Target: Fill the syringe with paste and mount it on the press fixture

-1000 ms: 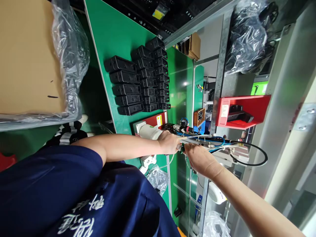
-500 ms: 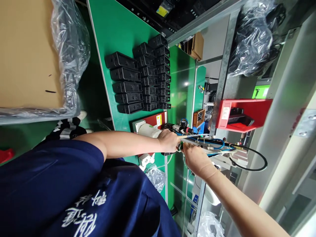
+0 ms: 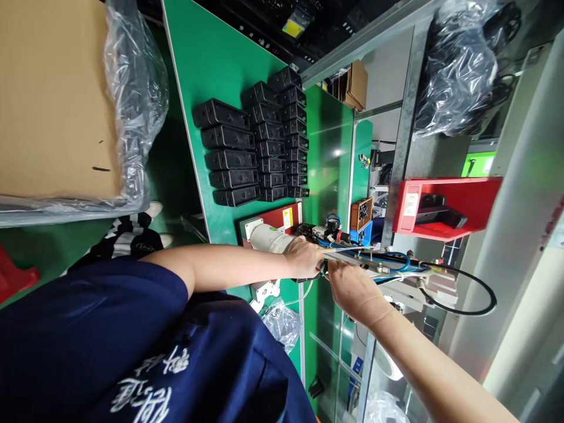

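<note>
My left hand reaches in from the left, its fingers closed over the front of a bench machine with a white cylinder. Against its fingertips is my right hand, coming from the lower right, also closed, under the machine's metal arm. A small green and dark part shows between the two hands; fingers cover most of it, and what each hand grips cannot be made out. Blue tubes and a looped black hose run along the metal arm.
Rows of black housings stand on the green table. A red bin holding black parts hangs at the right. Plastic-wrapped cardboard lies at the left. Clear plastic bags are near the machine. A metal frame crosses the right side.
The whole view has shifted slightly, so the table, housings and red bin appear a little further right. Both hands stay together at the machine, with hardly any change in their pose.
</note>
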Tool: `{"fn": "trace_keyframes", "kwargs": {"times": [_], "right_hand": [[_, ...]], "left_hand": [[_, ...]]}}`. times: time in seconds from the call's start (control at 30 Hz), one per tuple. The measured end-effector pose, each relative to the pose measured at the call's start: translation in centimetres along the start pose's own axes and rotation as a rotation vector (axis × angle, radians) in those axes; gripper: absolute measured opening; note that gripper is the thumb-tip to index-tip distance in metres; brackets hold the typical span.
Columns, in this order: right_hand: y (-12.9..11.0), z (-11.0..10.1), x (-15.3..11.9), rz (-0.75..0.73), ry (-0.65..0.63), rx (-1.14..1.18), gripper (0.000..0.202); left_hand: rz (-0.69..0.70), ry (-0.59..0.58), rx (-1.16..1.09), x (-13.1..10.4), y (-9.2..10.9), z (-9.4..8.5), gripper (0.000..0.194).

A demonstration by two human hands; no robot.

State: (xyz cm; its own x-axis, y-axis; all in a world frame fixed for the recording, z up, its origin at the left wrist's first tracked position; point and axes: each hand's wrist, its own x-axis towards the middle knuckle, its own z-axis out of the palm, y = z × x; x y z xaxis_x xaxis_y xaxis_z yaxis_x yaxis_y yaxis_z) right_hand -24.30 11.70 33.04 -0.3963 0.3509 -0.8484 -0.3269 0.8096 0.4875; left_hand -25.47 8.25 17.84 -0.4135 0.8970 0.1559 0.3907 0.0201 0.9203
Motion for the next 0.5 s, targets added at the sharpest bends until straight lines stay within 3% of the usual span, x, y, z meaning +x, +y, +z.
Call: {"fn": "trace_keyframes", "kwargs": {"times": [0.27,0.5], "right_hand": [[-0.6,-0.1,-0.7,0.008,0.098,-0.139,0.026],[-0.8,1.3,-0.3,0.048,0.195,-0.217,0.025]], "left_hand": [[-0.041,0.017,-0.047,0.1,0.2,-0.3,0.016],[-0.072,-0.023,-0.047,0.3,0.3,-0.4,0.015]]}}
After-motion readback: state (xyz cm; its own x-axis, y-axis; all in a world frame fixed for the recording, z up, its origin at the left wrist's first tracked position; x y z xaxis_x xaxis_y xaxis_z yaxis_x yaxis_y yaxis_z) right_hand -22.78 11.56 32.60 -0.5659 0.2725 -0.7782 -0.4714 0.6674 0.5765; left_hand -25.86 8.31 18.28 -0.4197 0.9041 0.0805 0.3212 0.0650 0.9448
